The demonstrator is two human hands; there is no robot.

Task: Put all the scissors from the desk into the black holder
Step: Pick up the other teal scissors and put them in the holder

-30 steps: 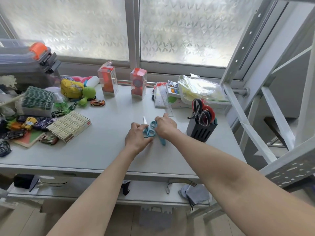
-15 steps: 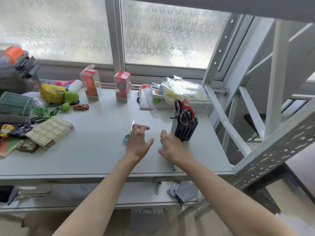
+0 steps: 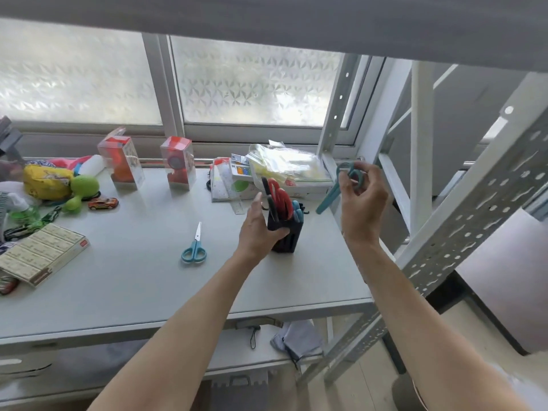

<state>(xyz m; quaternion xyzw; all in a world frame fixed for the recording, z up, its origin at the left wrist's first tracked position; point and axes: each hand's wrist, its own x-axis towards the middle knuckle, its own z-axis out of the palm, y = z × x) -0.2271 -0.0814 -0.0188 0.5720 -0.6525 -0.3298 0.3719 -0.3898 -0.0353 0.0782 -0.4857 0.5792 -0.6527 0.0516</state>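
The black holder (image 3: 289, 240) stands on the grey desk (image 3: 142, 280) right of centre, with red, black and blue scissors (image 3: 280, 197) sticking out of it. My left hand (image 3: 257, 232) grips the holder's left side. My right hand (image 3: 360, 200) is raised to the right of the holder and holds teal scissors (image 3: 327, 200) by the handles, tips pointing down-left toward it. Another pair of blue-handled scissors (image 3: 194, 247) lies flat on the desk, left of the holder.
Toy cars (image 3: 102, 203), a green toy (image 3: 80, 191), a flat box (image 3: 41, 253) and two red cartons (image 3: 178, 167) crowd the left and back. Plastic bags (image 3: 287, 166) lie behind the holder. A white perforated metal frame (image 3: 474, 203) rises at the right desk edge.
My right hand lifted the teal scissors off the desk and up to the right of the holder. My left hand moved from the desk to grip the holder. The view shifted right.
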